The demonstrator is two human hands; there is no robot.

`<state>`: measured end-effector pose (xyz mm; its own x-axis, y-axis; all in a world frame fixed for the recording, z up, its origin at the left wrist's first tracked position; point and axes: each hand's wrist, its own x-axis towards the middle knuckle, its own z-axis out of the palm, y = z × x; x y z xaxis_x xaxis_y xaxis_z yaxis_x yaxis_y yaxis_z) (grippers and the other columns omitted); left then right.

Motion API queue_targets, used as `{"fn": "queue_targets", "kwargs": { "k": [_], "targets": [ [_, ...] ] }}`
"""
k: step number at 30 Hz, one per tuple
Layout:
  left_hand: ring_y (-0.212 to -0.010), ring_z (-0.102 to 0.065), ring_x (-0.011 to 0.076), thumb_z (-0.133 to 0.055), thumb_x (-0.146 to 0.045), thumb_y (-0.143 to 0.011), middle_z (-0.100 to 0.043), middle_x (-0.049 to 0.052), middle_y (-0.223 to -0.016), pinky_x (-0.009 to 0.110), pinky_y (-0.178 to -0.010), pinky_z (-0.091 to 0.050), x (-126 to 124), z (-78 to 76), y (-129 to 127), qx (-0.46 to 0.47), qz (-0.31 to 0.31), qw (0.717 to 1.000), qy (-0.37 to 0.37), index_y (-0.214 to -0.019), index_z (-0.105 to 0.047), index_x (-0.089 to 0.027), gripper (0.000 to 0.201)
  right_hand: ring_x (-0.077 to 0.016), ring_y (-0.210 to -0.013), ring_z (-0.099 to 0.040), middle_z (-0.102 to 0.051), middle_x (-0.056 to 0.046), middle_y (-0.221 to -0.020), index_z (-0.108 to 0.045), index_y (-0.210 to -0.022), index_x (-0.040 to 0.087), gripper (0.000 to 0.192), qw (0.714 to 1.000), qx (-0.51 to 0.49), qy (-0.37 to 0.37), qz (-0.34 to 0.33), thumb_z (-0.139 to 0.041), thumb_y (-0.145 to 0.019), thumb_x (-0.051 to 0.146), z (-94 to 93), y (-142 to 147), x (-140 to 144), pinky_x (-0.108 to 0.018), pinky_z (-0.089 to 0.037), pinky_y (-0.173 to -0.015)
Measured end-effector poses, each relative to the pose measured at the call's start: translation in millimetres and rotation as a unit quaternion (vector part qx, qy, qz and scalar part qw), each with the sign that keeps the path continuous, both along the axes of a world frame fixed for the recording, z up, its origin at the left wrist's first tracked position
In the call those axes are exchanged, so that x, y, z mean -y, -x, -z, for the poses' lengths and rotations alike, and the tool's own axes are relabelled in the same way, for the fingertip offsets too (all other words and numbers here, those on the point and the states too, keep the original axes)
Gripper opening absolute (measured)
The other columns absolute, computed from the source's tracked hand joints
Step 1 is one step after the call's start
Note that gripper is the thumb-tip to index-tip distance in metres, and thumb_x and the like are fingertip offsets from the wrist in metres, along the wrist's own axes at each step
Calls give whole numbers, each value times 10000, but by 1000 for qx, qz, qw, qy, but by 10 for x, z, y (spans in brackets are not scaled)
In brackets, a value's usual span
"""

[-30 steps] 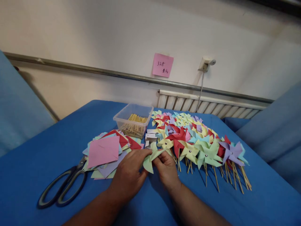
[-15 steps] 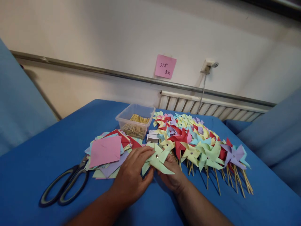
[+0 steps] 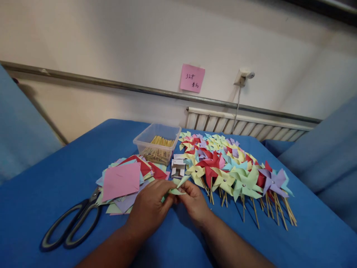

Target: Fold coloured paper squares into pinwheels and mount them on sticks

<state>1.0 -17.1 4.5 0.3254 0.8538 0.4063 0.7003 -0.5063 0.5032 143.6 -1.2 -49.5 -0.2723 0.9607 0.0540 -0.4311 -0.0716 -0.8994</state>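
A pale green paper pinwheel (image 3: 178, 185) is held between my two hands, turned nearly edge-on, so its centre is hidden. My left hand (image 3: 150, 203) is closed on its left side, thumb below and fingers above. On the other side, the fingers of my right hand (image 3: 193, 203) pinch the paper. Just beyond my fingers stands a small white box (image 3: 177, 168), its front open. To the left lies a pile of coloured paper squares (image 3: 122, 180), a pink one on top. Finished pinwheels (image 3: 244, 182) on thin sticks are spread in rows to the right.
A clear plastic tub (image 3: 158, 143) of short sticks sits behind the paper pile. Large dark-handled scissors (image 3: 72, 223) lie at the left on the blue tabletop (image 3: 111, 137). Behind are a radiator (image 3: 245, 123), a metal rail (image 3: 139, 87) and a pink note (image 3: 192, 78) on the wall.
The green pinwheel has turned from facing me to nearly edge-on. My right hand has come out from behind it and now pinches its right side. The view has shifted slightly.
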Motion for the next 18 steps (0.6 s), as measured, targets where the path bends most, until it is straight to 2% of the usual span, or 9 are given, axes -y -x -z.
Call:
{"fn": "queue_targets", "kwargs": {
  "k": [5, 12, 15, 18],
  "targets": [
    [-765, -640, 188, -549, -188, -801, -699, -1, -797, 287, -704, -443, -26, 44, -1, 40, -52, 997, 42, -827, -662, -250, 132, -109, -535, -528, -592, 30, -589, -618, -732, 190, 310, 1000, 22, -4, 15, -719, -739, 483, 24, 6, -18, -239, -419, -556],
    [-753, -649, 185, -598, -244, -791, -718, -22, -780, 267, -705, -436, -9, 25, -33, 112, -85, 986, 88, -797, -694, -262, 98, -97, -519, -541, -606, 23, -623, -590, -710, 177, 338, 998, 42, -13, 40, -716, -741, 490, 36, 5, 3, -233, -433, -538],
    [-701, -636, 178, -639, -253, -753, -703, -25, -719, 259, -677, -442, -36, 19, -27, 184, -132, 968, 109, -758, -701, -252, 63, -101, -525, -549, -611, 17, -634, -594, -713, 174, 362, 998, 48, -13, 48, -698, -755, 519, 11, -6, 26, -239, -442, -544],
    [-615, -598, 156, -712, -303, -702, -657, -26, -625, 241, -603, -444, -104, 30, 12, 285, -183, 931, 136, -695, -681, -213, 95, -102, -536, -553, -615, 10, -645, -603, -715, 172, 371, 995, 73, -19, 69, -659, -792, 531, 5, -31, 18, -240, -444, -556]
  ]
}}
